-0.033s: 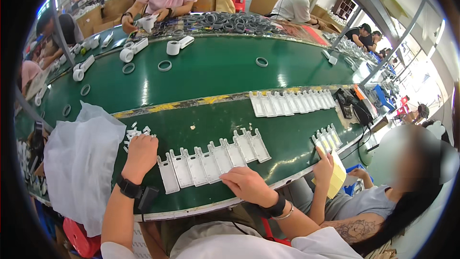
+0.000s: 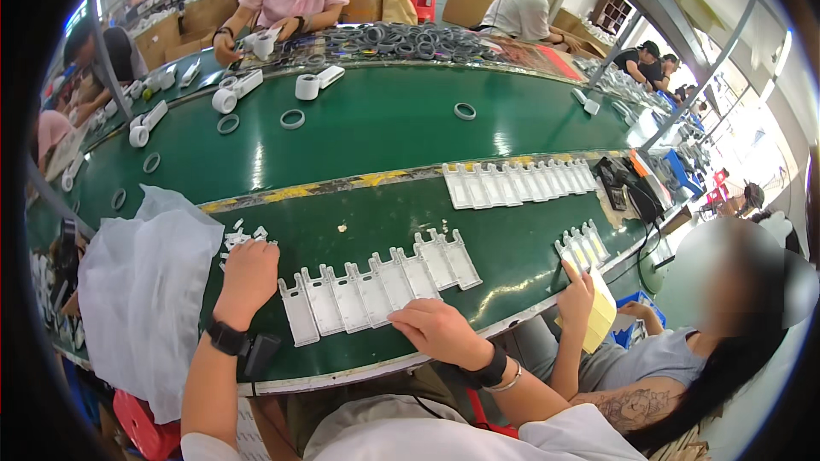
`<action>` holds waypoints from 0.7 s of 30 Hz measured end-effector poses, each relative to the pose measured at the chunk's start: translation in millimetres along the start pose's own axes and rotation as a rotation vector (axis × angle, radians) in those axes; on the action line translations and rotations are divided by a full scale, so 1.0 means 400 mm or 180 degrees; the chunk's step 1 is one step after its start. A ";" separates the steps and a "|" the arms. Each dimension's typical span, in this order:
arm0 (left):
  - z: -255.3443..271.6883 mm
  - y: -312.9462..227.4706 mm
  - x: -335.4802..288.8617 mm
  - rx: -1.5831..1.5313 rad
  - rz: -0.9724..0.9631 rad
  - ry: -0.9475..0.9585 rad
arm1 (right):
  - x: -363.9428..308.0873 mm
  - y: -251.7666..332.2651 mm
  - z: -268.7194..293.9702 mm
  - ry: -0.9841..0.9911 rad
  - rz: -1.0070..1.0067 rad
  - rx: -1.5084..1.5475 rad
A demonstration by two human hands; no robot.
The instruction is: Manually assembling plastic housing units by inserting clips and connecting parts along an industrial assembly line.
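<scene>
My left hand [image 2: 247, 277] is over the near edge of a loose pile of small white plastic pieces [image 2: 243, 234]. Its fingertips are hidden behind the back of the hand. A row of white, tray-like plastic covers [image 2: 348, 297] lies overlapping between my hands, each with a small tab at its far end. At the row's near right side is my right hand [image 2: 440, 330], its fingers bent and pressed together beside the covers' lower edge. Anything pinched in them is too small or hidden to make out.
A translucent plastic bag [image 2: 145, 282] stands on the left. Another row of white covers [image 2: 521, 184] lies farther back by a yellow-black strip. Grey rings [image 2: 293, 119] sit on the green belt [image 2: 376, 128]. A co-worker at right holds a yellow sheet [image 2: 600, 316] near more covers [image 2: 583, 245].
My hands and the covers hold nearly the same places. Across the belt, the white part in a co-worker's hands has shifted slightly.
</scene>
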State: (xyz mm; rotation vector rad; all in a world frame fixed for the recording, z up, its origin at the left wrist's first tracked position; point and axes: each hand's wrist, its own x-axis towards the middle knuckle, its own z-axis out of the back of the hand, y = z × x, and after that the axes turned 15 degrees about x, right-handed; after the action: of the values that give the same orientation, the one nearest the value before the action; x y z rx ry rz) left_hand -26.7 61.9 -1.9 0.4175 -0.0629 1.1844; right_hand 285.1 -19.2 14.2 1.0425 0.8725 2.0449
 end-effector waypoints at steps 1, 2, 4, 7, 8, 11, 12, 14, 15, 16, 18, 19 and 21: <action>0.017 0.000 0.002 -0.0487 0.0201 -0.0307 | 0.003 0.003 -0.006 -0.0025 -0.0005 -0.0009; 0.042 -0.001 -0.009 -0.0965 0.0484 -0.0488 | 0.007 0.005 -0.013 0.0019 -0.0029 0.0131; 0.118 -0.033 -0.029 -0.1795 0.0796 -0.0429 | 0.009 0.011 -0.024 0.0104 -0.0161 0.0417; 0.176 -0.129 -0.098 -0.3435 0.1288 -0.0242 | 0.029 0.051 -0.068 -0.0229 -0.0452 0.1096; 0.174 -0.171 -0.124 -0.3641 0.1238 -0.0361 | 0.030 0.059 -0.091 -0.0287 -0.0527 0.1543; 0.198 -0.255 -0.161 -0.3686 0.1230 -0.0507 | 0.035 0.077 -0.132 -0.0331 -0.0985 0.1885; 0.214 -0.269 -0.163 -0.3889 0.1391 -0.0361 | 0.031 0.077 -0.139 -0.0463 -0.1150 0.2118; 0.216 -0.292 -0.177 -0.4287 0.1565 -0.0325 | 0.017 0.071 -0.158 -0.0683 -0.1391 0.2649; 0.202 -0.299 -0.183 -0.4356 0.1590 -0.0328 | 0.014 0.073 -0.158 -0.0635 -0.1221 0.2489; 0.195 -0.301 -0.189 -0.4341 0.1684 -0.0276 | 0.009 0.067 -0.158 -0.0550 -0.1391 0.2707; 0.183 -0.301 -0.193 -0.4383 0.1387 -0.0276 | -0.004 0.054 -0.148 -0.0428 -0.1589 0.3033; 0.180 -0.298 -0.190 -0.4388 0.1424 -0.0247 | -0.005 0.048 -0.151 -0.0631 -0.1380 0.3210; 0.178 -0.290 -0.179 -0.3696 0.1022 -0.0475 | 0.013 0.038 -0.112 -0.0670 -0.1130 0.2135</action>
State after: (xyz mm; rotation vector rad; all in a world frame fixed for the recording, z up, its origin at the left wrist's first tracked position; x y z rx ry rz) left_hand 62.9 -62.5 12.1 -0.5521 -0.9242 1.2260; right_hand 240.5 -35.0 8.0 1.2998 1.5541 1.3358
